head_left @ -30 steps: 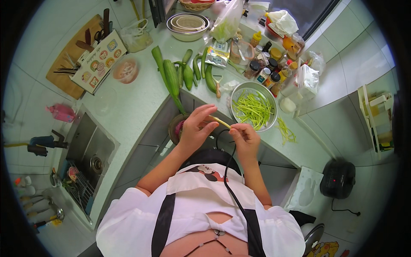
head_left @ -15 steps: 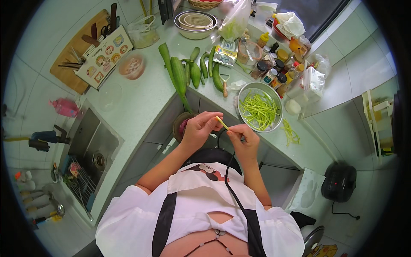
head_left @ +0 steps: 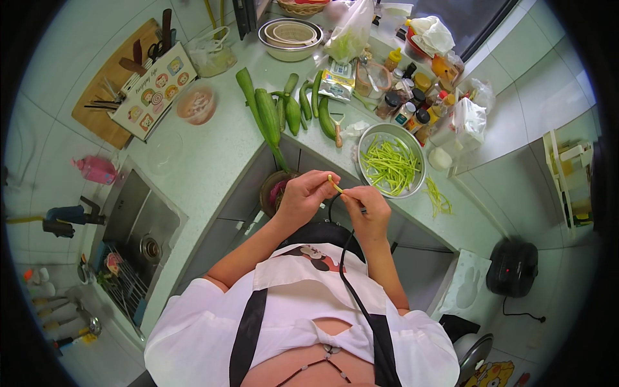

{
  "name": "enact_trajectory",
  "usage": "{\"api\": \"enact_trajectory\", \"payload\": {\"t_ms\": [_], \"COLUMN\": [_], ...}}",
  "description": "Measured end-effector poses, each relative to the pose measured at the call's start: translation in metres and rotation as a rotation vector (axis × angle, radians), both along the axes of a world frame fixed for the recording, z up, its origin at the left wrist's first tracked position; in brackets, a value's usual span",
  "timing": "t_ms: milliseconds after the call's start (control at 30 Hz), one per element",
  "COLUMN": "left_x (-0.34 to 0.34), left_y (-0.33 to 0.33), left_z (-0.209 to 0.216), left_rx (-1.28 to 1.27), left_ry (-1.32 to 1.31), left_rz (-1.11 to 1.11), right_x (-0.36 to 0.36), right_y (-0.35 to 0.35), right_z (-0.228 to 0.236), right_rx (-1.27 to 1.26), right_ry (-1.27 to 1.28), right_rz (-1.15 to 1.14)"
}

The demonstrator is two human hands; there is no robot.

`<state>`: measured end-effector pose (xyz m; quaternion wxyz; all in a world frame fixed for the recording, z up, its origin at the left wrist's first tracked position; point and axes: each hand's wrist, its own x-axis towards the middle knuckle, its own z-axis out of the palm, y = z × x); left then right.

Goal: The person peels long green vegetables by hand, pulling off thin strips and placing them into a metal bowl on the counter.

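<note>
Between my two hands, in front of my apron, is a short pale green vegetable stem [head_left: 335,184], slightly bent. My left hand [head_left: 305,195] pinches its upper end between thumb and fingers. My right hand [head_left: 368,211] pinches the lower end, its other fingers curled. A round metal bowl [head_left: 422,169] of cut green stems [head_left: 389,162] stands on the counter just beyond my right hand. Several loose stems [head_left: 439,198] lie on the counter beside it. Below my left hand, a bin [head_left: 265,196] with something purple in it is partly hidden.
The corner counter [head_left: 222,145] holds long green gourds [head_left: 267,116], a peeler [head_left: 338,131], spice jars [head_left: 405,113], a bowl of pale pieces [head_left: 196,106] and a knife block [head_left: 155,93]. A sink [head_left: 138,213] is at left, a black cooker [head_left: 511,268] at right.
The stem between my hands was straight and now bends a little. Both hands keep nearly the same place and grip.
</note>
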<state>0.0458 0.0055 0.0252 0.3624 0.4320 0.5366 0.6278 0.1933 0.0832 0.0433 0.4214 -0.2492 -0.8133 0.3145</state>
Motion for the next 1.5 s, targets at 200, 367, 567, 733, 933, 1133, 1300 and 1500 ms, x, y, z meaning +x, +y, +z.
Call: {"api": "enact_trajectory", "payload": {"t_ms": [200, 367, 567, 733, 933, 1133, 1300, 1500], "left_x": [-0.003, -0.008, -0.005, -0.003, 0.002, -0.026, -0.038, -0.042], "left_y": [0.001, 0.004, 0.009, 0.011, 0.009, -0.001, -0.005, -0.007], "left_z": [0.005, 0.005, -0.001, 0.001, -0.015, -0.059, -0.082, -0.080], "left_rx": [-0.061, -0.073, 0.002, 0.042, -0.058, -0.273, -0.395, -0.570], "left_ry": [0.023, 0.163, 0.372, 0.691, 0.870, 0.921, 0.911, 0.956], "left_rz": [0.090, 0.136, 0.180, 0.202, 0.156, 0.272, 0.240, 0.158], "right_x": [-0.001, -0.001, -0.003, -0.001, -0.005, 0.011, 0.005, 0.007], "right_y": [0.000, 0.005, 0.013, 0.015, 0.022, 0.036, 0.032, 0.030], "right_z": [0.000, 0.004, 0.001, 0.005, 0.013, -0.001, 0.002, -0.001], "right_rx": [-0.044, 0.017, 0.168, 0.131, 0.011, -0.800, -0.977, -0.973], "right_ry": [-0.044, -0.176, -0.216, -0.189, 0.021, 0.345, 0.499, 0.453], "right_rz": [-0.022, -0.074, -0.069, -0.095, -0.095, 0.049, 0.180, 0.168]}}
